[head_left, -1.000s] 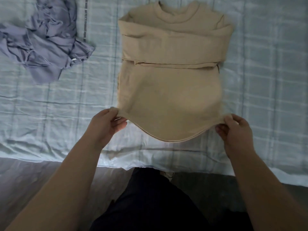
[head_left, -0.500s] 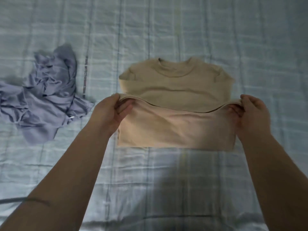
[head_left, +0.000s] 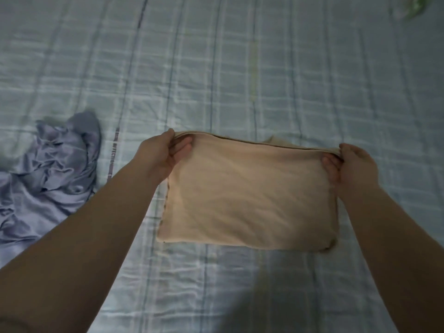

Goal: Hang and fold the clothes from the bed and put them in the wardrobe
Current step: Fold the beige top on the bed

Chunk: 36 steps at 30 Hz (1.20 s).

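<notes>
Both arms extend forward over the bed (head_left: 240,68). The left hand (head_left: 159,155) pinches the far left corner of the beige sweater (head_left: 249,200), thumb on top of the hem and fingers curled beneath the fabric. The right hand (head_left: 353,168) pinches the far right corner in the same manner, thumb above and fingers tucked under the edge. The two hands hold the far edge slightly raised and level.

The beige sweater lies on the bed as a folded rectangle, its near edge flat on the checked sheet. A small part of a lower layer shows beyond the raised edge.

A crumpled lavender garment (head_left: 50,174) lies on the sheet to the left, apart from the sweater, beside the left forearm. A blurred green object (head_left: 416,4) sits at the far right corner of the view. A dark shadow falls on the sheet near the lower edge.
</notes>
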Tool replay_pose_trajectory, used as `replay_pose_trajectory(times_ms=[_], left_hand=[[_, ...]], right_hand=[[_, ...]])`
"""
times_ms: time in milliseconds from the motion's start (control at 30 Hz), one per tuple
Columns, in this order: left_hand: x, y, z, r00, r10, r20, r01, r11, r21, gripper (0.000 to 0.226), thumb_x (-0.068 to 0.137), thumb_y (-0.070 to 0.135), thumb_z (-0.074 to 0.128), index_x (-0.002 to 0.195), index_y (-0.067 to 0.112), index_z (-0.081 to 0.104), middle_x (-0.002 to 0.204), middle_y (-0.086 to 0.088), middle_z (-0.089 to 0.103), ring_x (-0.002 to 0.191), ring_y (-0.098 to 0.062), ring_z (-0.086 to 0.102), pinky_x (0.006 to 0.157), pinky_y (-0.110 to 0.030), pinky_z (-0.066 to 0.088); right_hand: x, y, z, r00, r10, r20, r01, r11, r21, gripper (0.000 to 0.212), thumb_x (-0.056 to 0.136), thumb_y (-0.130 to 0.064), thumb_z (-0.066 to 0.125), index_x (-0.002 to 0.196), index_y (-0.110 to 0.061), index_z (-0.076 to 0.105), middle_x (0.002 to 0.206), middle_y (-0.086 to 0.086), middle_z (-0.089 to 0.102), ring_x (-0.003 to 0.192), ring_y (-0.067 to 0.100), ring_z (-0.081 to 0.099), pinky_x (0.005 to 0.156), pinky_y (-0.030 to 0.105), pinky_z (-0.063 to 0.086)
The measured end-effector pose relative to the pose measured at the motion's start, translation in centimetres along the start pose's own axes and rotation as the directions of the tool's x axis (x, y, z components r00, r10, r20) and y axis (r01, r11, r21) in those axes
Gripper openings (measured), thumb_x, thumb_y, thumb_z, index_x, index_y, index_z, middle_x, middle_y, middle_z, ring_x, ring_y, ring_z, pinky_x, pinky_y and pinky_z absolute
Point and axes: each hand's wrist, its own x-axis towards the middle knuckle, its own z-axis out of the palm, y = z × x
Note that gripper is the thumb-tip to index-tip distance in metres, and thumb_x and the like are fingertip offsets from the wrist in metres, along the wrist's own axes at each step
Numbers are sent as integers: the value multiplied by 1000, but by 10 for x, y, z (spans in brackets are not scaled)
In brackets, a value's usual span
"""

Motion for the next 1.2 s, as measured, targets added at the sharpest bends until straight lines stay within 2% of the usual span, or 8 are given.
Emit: replay_pose_trajectory(times_ms=[200, 367, 467, 600, 667, 733, 967, 1200], left_hand=[[40, -5, 14, 994, -20, -112, 19, 1000, -3, 18, 104, 16, 48, 100, 0, 55, 102, -17, 69, 88, -21, 73, 78, -40, 62], [53, -22, 14, 974, 39, -225, -38, 999, 6, 13, 100, 14, 55, 96, 2, 57, 109, -17, 66, 97, -23, 69, 81, -33, 60], [45, -39, 12, 947, 237, -218, -169, 943, 288, 21, 92, 10, 61, 112, 10, 55, 116, -13, 70, 101, -17, 71, 83, -24, 56], [-3, -65, 7, 809, 542, 229, -410, 241, 880, 39, 98, 20, 52, 137, 20, 50, 136, 5, 56, 116, 5, 54, 99, -4, 31], [-23, -82, -11, 707, 487, 513, -493, -180, 851, 48, 97, 22, 49, 144, 11, 45, 152, -11, 42, 144, -22, 35, 119, -34, 23], [-40, -101, -32, 687, 410, 600, -463, -389, 796, 55, 95, 28, 47, 147, 10, 44, 158, -17, 33, 150, -36, 21, 121, -52, 16], [-64, -138, -92, 767, 271, 582, -361, -567, 740, 60, 100, 42, 37, 154, 17, 33, 161, -15, 26, 151, -35, 19, 117, -57, 25], [-54, -147, -103, 762, 283, 582, -357, -565, 744, 60, 99, 41, 36, 156, 21, 30, 164, -12, 20, 152, -31, 15, 119, -55, 23]], right_hand=[[42, 11, 30, 998, 55, 9, -55, 997, 62, 7, 100, -13, 54, 105, -9, 55, 113, 18, 61, 84, 19, 74, 75, 28, 59], [60, 26, 42, 997, 66, 27, -67, 996, 58, 42, 99, -10, 51, 140, -11, 38, 120, 20, 61, 98, 23, 69, 87, 35, 59], [47, 34, 42, 995, -97, 30, 100, 986, -136, 43, 100, -20, 51, 141, -17, 40, 116, 7, 62, 110, 19, 64, 98, 30, 52], [1, 60, 14, 836, -439, 330, 530, 489, -693, 45, 101, -25, 39, 145, -17, 43, 146, 0, 48, 134, 12, 40, 115, 26, 26], [-19, 76, -6, 713, -452, 536, 677, 246, -693, 52, 95, -18, 39, 146, -9, 41, 154, 11, 39, 144, 26, 31, 121, 35, 18], [-35, 93, -27, 655, -427, 624, 710, 65, -701, 56, 94, -21, 40, 147, -4, 41, 155, 19, 35, 146, 37, 27, 121, 46, 19], [-56, 133, -77, 718, -327, 615, 622, -96, -777, 61, 97, -33, 35, 150, -3, 34, 158, 19, 30, 148, 35, 25, 118, 55, 22], [-44, 146, -84, 709, -316, 630, 654, -38, -755, 64, 96, -31, 36, 152, -1, 29, 161, 19, 22, 151, 33, 16, 119, 51, 23]])
